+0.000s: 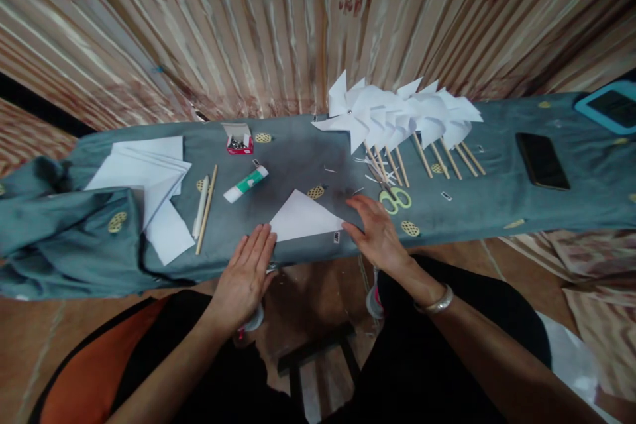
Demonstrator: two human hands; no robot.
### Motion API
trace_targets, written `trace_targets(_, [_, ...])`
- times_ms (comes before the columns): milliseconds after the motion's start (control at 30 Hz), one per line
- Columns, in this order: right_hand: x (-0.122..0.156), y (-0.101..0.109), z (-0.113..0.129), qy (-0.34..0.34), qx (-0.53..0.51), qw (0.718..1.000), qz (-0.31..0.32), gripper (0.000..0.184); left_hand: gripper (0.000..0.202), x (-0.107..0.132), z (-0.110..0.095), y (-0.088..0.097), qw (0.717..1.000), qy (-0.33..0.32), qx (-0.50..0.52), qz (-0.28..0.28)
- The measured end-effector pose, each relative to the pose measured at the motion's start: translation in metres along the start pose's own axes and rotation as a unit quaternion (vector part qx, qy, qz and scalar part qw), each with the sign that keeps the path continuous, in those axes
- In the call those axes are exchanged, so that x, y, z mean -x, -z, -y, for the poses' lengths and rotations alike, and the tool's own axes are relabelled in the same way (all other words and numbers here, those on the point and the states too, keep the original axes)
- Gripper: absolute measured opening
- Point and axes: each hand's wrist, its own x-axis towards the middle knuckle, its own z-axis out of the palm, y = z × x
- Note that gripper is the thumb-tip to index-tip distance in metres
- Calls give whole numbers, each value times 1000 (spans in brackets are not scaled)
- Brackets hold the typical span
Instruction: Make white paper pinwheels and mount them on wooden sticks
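Observation:
A sheet of white paper folded into a triangle (304, 217) lies near the table's front edge, its peak pointing away from me. My left hand (243, 278) rests flat at its left corner, fingers outstretched and close together. At the right corner, my right hand (375, 230) touches the paper with its thumb, the fingers spread and curved above the cloth. Just beyond that hand lie green-handled scissors (395, 199), beside thin white paper strips (385, 171). A glue stick (246, 184) with a green and white label lies beyond my left hand.
Several white paper pinwheels (397, 116) on wooden sticks lie at the back. An open red box of metal pins (239, 144) stands left of them. Paper sheets (169, 232), a pen (201, 207) and a stick (207, 209) lie left. A phone (542, 160) and blue-framed device (609, 107) lie right.

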Motion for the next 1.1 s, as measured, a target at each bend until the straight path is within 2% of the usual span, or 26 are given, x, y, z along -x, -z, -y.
trace_targets(367, [3,-1,-8,26,0,1000,-5,36,71,28,14,4,1000,21,-12,-13])
trace_targets(567, [-1,5,-9,30,-25,999,2,34,70,32,9,4,995,79,31,-50])
trace_targets(733, [-17,4,2,26,-84,996,-29,34,64,17,3,9,971,165,155,-82])
trace_targets(833, [-28,-1,11,44,-107,993,1,38,58,1,2,9,946,210,222,-108])
trace_targets(933, [-40,-9,19,35,-117,992,39,38,55,-15,1,8,926,235,272,-115])
trace_targets(1000, [-47,-14,25,27,-122,990,60,33,55,-23,0,7,917,246,294,-113])
trace_targets(1100, [-55,-19,34,25,-131,988,73,16,59,-30,0,9,898,275,327,-104])
